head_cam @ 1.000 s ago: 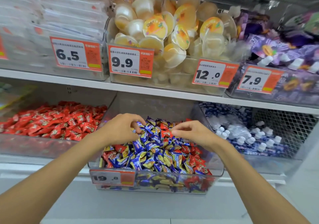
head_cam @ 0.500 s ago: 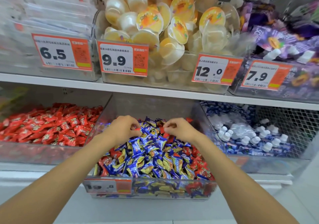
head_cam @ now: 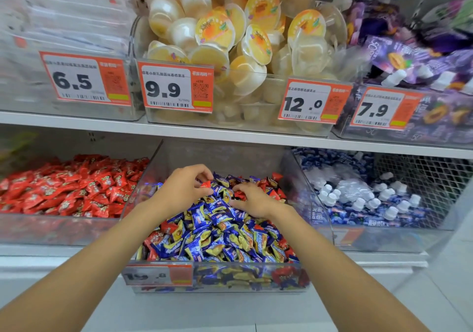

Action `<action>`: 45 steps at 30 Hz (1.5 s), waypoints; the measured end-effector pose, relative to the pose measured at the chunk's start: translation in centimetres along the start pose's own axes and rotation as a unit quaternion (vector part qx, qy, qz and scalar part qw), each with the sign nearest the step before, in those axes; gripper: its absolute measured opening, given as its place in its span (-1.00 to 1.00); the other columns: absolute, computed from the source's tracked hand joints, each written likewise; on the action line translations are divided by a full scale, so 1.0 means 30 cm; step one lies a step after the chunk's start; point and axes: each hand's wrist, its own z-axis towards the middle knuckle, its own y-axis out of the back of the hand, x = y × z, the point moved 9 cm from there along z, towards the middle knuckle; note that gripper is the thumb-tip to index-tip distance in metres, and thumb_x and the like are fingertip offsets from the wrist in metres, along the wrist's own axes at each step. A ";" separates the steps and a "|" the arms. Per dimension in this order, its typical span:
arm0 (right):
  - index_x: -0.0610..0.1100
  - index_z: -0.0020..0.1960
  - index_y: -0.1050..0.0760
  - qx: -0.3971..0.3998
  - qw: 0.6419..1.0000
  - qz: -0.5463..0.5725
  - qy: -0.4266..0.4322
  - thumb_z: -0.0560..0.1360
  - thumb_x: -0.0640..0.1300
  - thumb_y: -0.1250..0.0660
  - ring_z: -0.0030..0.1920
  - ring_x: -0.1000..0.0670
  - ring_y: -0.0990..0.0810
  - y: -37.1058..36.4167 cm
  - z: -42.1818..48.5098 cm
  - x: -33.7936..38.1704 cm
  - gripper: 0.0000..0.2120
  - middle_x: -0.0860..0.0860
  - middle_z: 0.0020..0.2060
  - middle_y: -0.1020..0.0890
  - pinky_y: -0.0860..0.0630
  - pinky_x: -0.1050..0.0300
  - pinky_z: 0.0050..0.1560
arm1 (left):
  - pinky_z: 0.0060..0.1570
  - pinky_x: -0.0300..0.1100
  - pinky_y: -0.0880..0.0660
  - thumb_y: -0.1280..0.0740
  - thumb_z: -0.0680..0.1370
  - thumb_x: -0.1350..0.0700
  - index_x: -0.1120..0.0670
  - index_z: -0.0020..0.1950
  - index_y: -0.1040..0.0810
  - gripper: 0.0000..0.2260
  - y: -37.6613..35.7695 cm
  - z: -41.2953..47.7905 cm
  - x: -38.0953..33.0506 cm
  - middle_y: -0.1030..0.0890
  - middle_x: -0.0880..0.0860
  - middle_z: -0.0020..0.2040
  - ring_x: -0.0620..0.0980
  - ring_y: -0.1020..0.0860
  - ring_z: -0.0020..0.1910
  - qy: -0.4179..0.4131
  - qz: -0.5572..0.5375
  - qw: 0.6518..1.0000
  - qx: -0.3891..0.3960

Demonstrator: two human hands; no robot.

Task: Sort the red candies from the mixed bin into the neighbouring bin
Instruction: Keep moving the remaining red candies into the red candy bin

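Left hand (head_cam: 186, 187): thumb and fingertips narrowed to a pinch on one red candy (head_cam: 206, 184), just above the pile at the back of the mixed bin (head_cam: 225, 156). Right hand (head_cam: 253, 199): fingers curled down into the pile among red wrappers; cannot tell whether it holds one. Neighbouring bin (head_cam: 64, 229) sits just beside, to the left, already heaped with red candies.

Risks, as judged:
- The pinch seems to catch only a wrapper corner. The candy may slip on the carry over the dividing walls and drop back among the blue-and-yellow candies (head_cam: 217, 231).
- Wrappers look slick and loosely heaped. Raking fingers may drag a blue one along and carry it across.
- The pile stands high near the front lip. Pressure from the right hand may spill pieces to the floor.
- Red pieces lie half buried at the front and right edge and are easy to miss.

Against a second ago: the hands were well apart over the pile and are now near each other. The right hand's fingers, then reaching forward, now curl downward. Both hands remain inside the mixed bin.
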 end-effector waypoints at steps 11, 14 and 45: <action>-0.16 0.11 -0.53 -0.104 0.970 0.216 0.047 0.56 -0.25 -0.29 -0.43 0.14 -0.44 0.217 -0.189 0.044 -0.86 -0.05 -0.32 -0.54 -0.35 0.35 -0.45 | -0.24 -0.17 -0.44 -0.42 0.49 0.08 -0.05 0.05 -0.51 -0.82 -0.046 0.005 -0.034 -0.48 -0.09 -0.14 -0.08 -0.50 -0.23 -0.012 -0.001 0.999 0.042; -0.14 0.09 -0.50 -0.103 0.952 0.285 0.047 0.58 -0.27 -0.25 -0.31 -0.02 -0.56 0.276 -0.278 0.027 -0.87 -0.33 -0.19 -0.59 -0.46 0.22 -0.39 | -0.19 -0.13 -0.48 -0.36 0.54 0.15 -0.08 0.02 -0.50 -0.86 -0.085 0.010 -0.075 -0.54 -0.06 -0.14 -0.03 -0.51 -0.21 -0.030 -0.019 0.998 0.053; -0.15 -0.07 -0.52 -0.194 0.941 0.270 0.063 0.41 -0.09 -0.49 -0.41 0.09 -0.32 0.386 -0.554 -0.102 -0.80 0.02 -0.39 -0.41 -0.31 0.32 -0.37 | -0.37 -0.31 -0.27 -0.30 0.55 -0.05 0.01 -0.16 -0.39 -0.82 -0.312 -0.018 -0.305 -0.39 -0.05 -0.32 -0.19 -0.37 -0.42 -0.098 -0.067 0.983 0.144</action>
